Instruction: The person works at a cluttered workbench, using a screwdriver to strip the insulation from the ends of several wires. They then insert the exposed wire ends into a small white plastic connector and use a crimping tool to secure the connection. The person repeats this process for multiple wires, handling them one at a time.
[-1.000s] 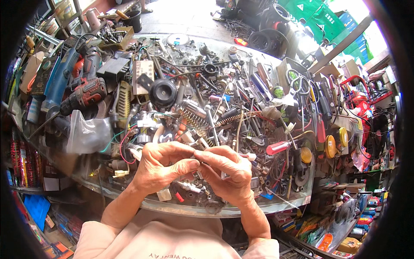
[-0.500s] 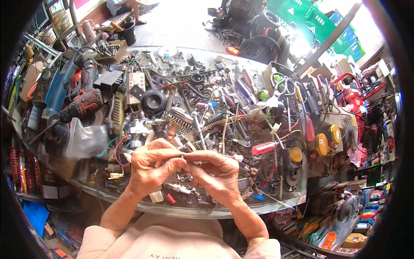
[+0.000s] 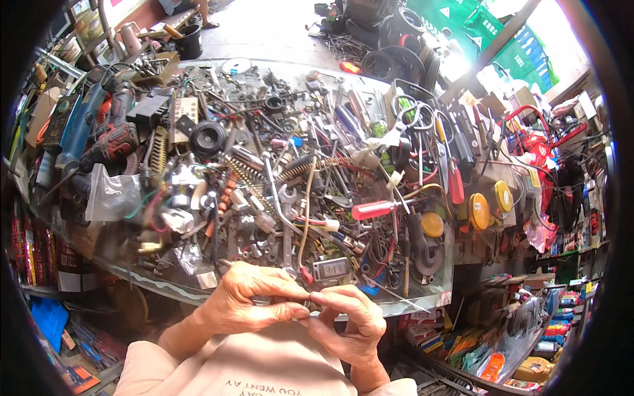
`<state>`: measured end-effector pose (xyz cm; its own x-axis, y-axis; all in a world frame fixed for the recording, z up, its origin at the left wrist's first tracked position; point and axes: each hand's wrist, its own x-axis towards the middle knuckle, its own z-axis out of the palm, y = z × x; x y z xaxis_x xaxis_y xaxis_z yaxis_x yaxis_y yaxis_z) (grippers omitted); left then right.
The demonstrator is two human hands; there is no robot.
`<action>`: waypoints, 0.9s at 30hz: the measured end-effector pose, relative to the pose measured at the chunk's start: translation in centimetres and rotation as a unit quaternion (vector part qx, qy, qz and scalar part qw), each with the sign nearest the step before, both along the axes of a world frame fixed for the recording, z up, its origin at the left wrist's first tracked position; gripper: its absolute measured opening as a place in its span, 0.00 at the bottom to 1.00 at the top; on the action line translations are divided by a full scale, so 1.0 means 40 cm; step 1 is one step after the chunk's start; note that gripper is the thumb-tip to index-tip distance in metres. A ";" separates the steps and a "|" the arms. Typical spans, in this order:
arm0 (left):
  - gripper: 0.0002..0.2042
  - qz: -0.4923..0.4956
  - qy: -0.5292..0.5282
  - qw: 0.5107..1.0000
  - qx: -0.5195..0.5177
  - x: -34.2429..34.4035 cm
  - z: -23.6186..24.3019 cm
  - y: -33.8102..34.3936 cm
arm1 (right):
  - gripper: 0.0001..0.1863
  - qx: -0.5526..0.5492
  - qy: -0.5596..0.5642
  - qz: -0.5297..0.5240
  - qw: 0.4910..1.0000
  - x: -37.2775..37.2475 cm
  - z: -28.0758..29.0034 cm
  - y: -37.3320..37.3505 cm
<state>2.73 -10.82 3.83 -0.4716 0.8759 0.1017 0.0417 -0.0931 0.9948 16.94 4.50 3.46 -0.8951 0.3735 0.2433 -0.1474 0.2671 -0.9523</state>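
Observation:
Both my hands meet close to my chest at the near edge of the cluttered glass-topped table (image 3: pixel 148 282). My left hand (image 3: pixel 254 297) pinches with thumb and forefinger, its fingertips against those of my right hand (image 3: pixel 347 320). Between them sits a small part, mostly covered by the fingers; its kind cannot be made out. Just beyond the fingers lie a small grey rectangular box (image 3: pixel 331 269), a combination wrench (image 3: pixel 287 231) and a thin cable (image 3: pixel 308 221) with a red end. A screwdriver with a red clear handle (image 3: pixel 374 210) rests farther right.
A heap of tools and small parts covers the table. A red-black cordless drill (image 3: pixel 109 146) and a clear plastic bag (image 3: pixel 113 193) lie at left. Yellow round tins (image 3: pixel 479 211) are at right. Tyres (image 3: pixel 403 66) stand beyond; a person sits at the far left.
My hands have come back toward my chest, from over the parts to the table's near edge, still pinched together. The view has shifted, and more of the heap's near part now shows.

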 end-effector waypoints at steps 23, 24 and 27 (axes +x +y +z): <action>0.12 0.360 -0.248 0.899 0.007 0.114 -0.036 -0.031 | 0.22 -0.077 -0.052 -0.092 0.991 0.054 -0.096 -0.001; 0.12 0.377 -0.202 0.904 0.001 0.117 -0.042 -0.026 | 0.22 -0.085 -0.058 -0.110 0.989 0.050 -0.093 -0.004; 0.11 0.396 -0.077 0.914 -0.036 0.114 -0.057 -0.034 | 0.22 -0.107 -0.091 -0.157 0.978 0.055 -0.106 0.005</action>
<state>7.28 -12.16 1.53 -0.9649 0.2547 -0.0638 -0.0736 -0.0294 0.9969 19.14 4.72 -0.79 -0.7492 0.6619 -0.0230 0.0874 0.0645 -0.9941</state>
